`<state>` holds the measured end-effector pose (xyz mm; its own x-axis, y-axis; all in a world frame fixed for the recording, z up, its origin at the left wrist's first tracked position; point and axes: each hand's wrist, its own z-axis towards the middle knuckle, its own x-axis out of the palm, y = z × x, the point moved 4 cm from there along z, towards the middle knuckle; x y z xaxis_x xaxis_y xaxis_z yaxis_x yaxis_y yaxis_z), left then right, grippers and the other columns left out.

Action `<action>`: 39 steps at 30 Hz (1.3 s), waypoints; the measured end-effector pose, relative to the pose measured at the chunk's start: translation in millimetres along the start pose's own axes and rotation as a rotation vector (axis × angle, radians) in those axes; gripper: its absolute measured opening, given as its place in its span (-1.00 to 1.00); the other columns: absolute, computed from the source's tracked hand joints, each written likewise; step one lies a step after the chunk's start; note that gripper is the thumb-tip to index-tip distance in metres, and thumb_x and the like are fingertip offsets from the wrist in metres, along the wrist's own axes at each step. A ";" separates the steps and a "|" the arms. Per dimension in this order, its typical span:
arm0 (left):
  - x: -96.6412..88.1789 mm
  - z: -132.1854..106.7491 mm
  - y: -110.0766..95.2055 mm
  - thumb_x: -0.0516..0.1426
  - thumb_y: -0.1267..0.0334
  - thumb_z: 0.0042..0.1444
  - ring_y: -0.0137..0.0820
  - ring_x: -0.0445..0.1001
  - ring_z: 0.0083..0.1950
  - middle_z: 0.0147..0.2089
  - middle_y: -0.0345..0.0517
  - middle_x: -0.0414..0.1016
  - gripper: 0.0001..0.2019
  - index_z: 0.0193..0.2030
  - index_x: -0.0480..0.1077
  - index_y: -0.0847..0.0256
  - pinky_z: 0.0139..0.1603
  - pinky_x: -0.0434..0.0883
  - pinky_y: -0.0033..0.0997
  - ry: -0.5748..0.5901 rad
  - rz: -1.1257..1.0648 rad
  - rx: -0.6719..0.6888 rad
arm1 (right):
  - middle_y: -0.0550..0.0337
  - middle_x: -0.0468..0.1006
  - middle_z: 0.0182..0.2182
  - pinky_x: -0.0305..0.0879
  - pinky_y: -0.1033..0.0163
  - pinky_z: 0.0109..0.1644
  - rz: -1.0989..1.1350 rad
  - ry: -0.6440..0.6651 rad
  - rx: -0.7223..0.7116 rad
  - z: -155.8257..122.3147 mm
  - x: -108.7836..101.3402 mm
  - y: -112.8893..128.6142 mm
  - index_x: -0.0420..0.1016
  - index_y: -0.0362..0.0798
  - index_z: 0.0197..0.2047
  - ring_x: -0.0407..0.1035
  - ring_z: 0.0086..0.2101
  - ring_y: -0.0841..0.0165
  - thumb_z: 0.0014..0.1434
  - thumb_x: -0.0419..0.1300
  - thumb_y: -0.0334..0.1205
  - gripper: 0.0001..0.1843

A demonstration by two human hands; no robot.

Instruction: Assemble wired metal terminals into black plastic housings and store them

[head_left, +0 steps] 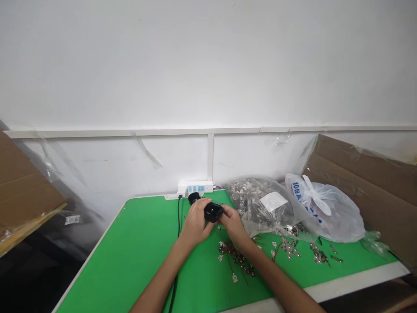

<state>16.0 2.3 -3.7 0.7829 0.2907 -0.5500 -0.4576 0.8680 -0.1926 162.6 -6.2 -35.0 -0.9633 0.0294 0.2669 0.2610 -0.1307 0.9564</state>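
Observation:
My left hand [194, 224] is wrapped round a black plastic housing [213, 212] with an open, hollow-looking end that faces me. A round black part [193, 198] shows beyond the fingers; whether it belongs to the housing I cannot tell. Fingers of my right hand [233, 224] are closed at the housing's right edge, and any small part between them is hidden. Below the right hand lie small metal pieces [243, 263] and little white pieces [235, 278] with thin reddish wires.
Behind the hands a white power strip [200, 188] stands by the wall, and a black cable [178, 221] runs forward across the green tabletop [137, 256]. At right are a clear bag of metal parts [250, 200], a tied white bag [339, 213] and a cardboard panel [365, 182].

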 end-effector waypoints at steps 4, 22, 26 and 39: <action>0.9 -1.1 1.7 0.12 0.30 0.31 -0.09 0.48 0.22 0.17 0.19 0.48 -0.49 0.36 0.14 0.23 0.23 0.48 0.03 0.006 -0.010 0.009 | 0.25 0.53 -0.50 0.31 0.27 -0.31 -0.029 0.024 -0.033 -0.1 0.5 1.2 0.52 -0.07 -0.39 0.38 -0.42 0.36 -0.07 0.49 0.26 -0.45; -2.6 0.4 3.3 0.11 0.32 0.27 -0.07 0.52 0.17 0.13 0.21 0.50 -0.59 0.25 0.24 0.23 0.16 0.51 0.05 0.041 0.002 0.100 | 0.22 0.53 -0.51 0.30 0.26 -0.32 0.002 0.059 -0.018 5.8 -0.7 -7.5 0.53 -0.08 -0.38 0.38 -0.44 0.35 -0.13 0.48 0.39 -0.34; -2.8 0.7 3.3 0.11 0.33 0.26 -0.07 0.52 0.19 0.14 0.20 0.50 -0.56 0.27 0.25 0.20 0.17 0.51 0.05 0.046 0.001 0.079 | 0.22 0.54 -0.46 0.36 0.25 -0.29 0.056 0.061 0.028 3.6 0.6 -7.6 0.54 -0.07 -0.35 0.37 -0.42 0.36 -0.15 0.51 0.36 -0.36; -5.1 -0.1 -1.8 0.12 0.29 0.22 -0.03 0.46 0.26 0.23 0.23 0.45 -0.44 0.37 0.22 0.21 0.26 0.44 0.08 0.120 -0.027 0.030 | 0.27 0.48 -0.48 0.28 0.29 -0.31 0.072 0.107 0.084 1.0 2.1 -4.4 0.54 -0.09 -0.34 0.31 -0.44 0.40 -0.16 0.57 0.25 -0.40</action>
<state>12.8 -0.8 -0.6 0.7377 0.2187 -0.6388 -0.4234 0.8868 -0.1854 159.5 -4.5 -38.6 -0.9418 -0.0831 0.3257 0.3301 -0.0452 0.9429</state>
